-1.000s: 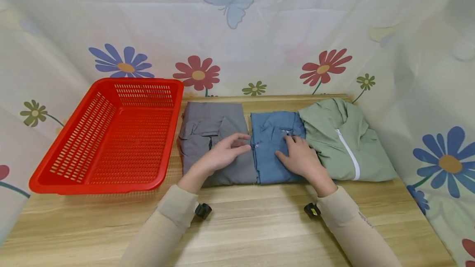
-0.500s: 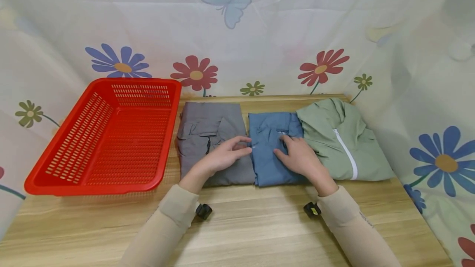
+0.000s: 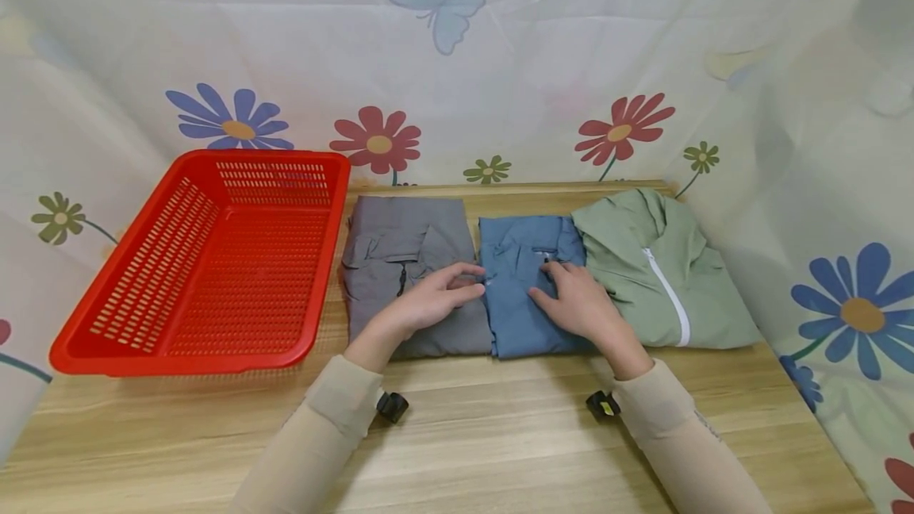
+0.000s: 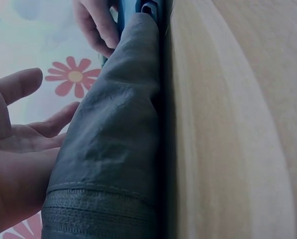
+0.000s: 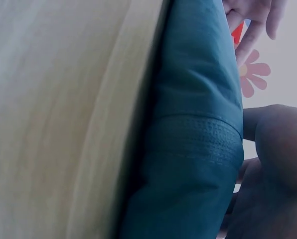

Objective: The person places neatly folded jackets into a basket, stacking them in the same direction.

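Observation:
Three folded garments lie side by side: a grey jacket (image 3: 407, 220) with a dark zipper pull, a narrower blue jacket (image 3: 517, 324) in the middle, and a green hooded jacket (image 3: 635, 292) with a white zipper. My left hand (image 3: 428, 300) is over the right part of the grey jacket, fingers loosely bent and apart from the thumb, tips near the blue edge. Over the blue jacket is my right hand (image 3: 580, 301), its fingers spread near the small zipper opening. Neither hand grips cloth. In the left wrist view, the left fingers (image 4: 54, 122) extend behind the grey fold.
To the left stands a red plastic basket (image 3: 324, 260) with slotted walls, nothing inside it. The garments lie on a wooden table (image 3: 493, 435). A flowered cloth backdrop (image 3: 528, 62) rises behind and at both sides.
The head view shifts slightly. Both hands stay almost still over the grey and blue jackets, and the garments keep their places.

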{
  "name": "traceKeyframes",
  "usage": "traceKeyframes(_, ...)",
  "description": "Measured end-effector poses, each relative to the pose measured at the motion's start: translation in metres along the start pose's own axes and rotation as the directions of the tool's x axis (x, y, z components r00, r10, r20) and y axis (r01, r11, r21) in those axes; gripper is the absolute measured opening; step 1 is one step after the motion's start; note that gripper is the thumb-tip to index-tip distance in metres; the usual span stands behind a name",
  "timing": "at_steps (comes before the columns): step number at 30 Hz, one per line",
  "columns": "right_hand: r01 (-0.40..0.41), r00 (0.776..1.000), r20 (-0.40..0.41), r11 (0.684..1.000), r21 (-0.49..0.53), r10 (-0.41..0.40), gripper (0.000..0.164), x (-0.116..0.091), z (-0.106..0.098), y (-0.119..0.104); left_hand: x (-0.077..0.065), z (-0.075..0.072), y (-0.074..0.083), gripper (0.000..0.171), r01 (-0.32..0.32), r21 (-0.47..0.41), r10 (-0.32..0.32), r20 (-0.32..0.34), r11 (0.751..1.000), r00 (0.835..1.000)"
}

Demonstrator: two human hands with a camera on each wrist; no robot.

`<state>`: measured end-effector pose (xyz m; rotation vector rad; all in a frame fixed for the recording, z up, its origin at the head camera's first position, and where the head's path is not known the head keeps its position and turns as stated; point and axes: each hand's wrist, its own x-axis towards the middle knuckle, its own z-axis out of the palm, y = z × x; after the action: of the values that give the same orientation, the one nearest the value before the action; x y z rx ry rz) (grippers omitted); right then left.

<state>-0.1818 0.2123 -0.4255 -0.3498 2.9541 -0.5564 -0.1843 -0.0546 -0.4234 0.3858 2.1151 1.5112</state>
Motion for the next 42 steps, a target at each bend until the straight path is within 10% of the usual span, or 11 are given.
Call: traceKeyframes(42,0.012,1.000,-0.003,1.000,-0.010,-0.013,0.058,-0.004,0.003,0.003,0.015,0.007,0.003,0.052,0.052,-0.068,-0.048,0.062,0.996,0.997)
